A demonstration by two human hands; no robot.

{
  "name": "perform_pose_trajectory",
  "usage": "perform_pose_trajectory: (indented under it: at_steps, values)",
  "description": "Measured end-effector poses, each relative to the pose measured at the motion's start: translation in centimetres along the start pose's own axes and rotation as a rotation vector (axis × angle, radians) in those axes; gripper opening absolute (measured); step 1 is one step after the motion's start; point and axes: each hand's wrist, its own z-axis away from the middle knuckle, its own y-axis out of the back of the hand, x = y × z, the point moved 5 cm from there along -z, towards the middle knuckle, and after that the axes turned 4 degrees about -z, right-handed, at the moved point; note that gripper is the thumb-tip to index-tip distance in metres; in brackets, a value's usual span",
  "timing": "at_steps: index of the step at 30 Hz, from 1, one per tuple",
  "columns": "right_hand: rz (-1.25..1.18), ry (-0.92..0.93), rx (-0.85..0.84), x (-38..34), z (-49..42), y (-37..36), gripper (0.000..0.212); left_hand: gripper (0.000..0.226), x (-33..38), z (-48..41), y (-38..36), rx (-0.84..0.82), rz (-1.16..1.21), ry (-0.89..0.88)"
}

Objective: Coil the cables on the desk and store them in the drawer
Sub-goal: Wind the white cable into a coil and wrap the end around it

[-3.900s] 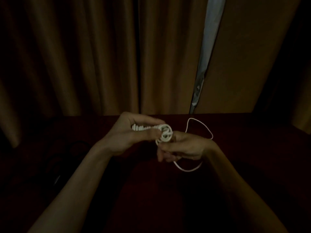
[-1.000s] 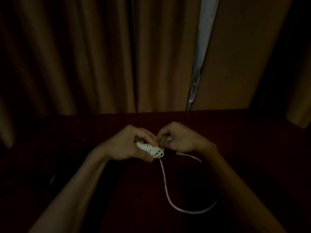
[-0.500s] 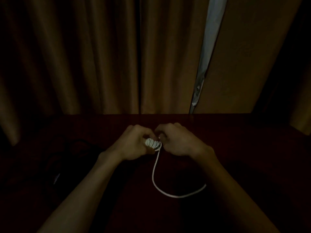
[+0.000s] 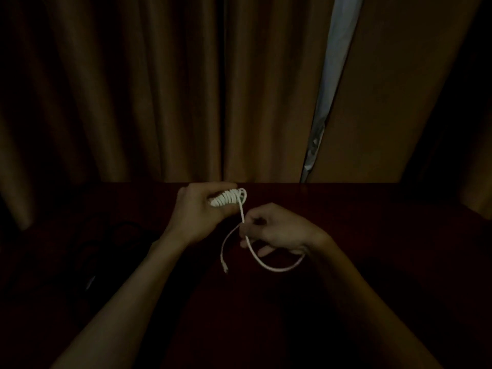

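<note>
The white cable (image 4: 241,212) is up off the bench (image 4: 386,235), held between both hands. Most of it is wound into a tight coil (image 4: 226,199) that the left hand (image 4: 195,213) grips, with fingers curled over the top and the turns showing at the thumb side, close to the bench's far edge. From the coil's right end a single strand drops straight down to the right hand (image 4: 278,230), which pinches it between thumb and fingertips. Below that pinch the loose tail (image 4: 269,266) sweeps under the right wrist in a loop and back up past the fingers. It then hangs down to a small plug (image 4: 226,270) between the two forearms. The hands are apart, with the right lower and nearer the person than the left.

Half a second ago the hands were knuckle to knuckle over the coil. Since then the right hand has drawn back and down, pulling the strand straight. The left hand has lifted the coil toward the brown curtains (image 4: 133,89). The plug end, unseen before, now shows.

A dark tangle (image 4: 119,235) lies on the bench to the left, too dim to make out.
</note>
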Motion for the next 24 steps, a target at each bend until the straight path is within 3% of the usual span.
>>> perform_pose_trajectory:
  at_steps: [4,8,10,14,24]
  values:
    - [-0.175,0.061,-0.071,0.5,0.5,0.6,0.016,0.045,1.8,0.2,-0.5,-0.195,0.289,-0.009]
    - [-0.291,0.201,-0.159,0.4,0.7,0.4,0.022,0.047,2.7,0.9,-0.5,-0.332,0.422,-0.009]
    - [-0.262,0.252,-0.151,0.0,0.9,0.5,0.032,0.047,2.8,1.2,-0.4,-0.384,0.474,-0.009]
    - [-0.210,0.326,-0.118,-1.0,1.2,0.9,0.014,0.046,2.6,1.3,0.0,-0.464,0.508,-0.010]
    - [-0.089,0.349,0.023,-0.9,0.6,1.8,0.022,0.051,2.6,1.6,-0.9,-0.521,0.623,0.037]
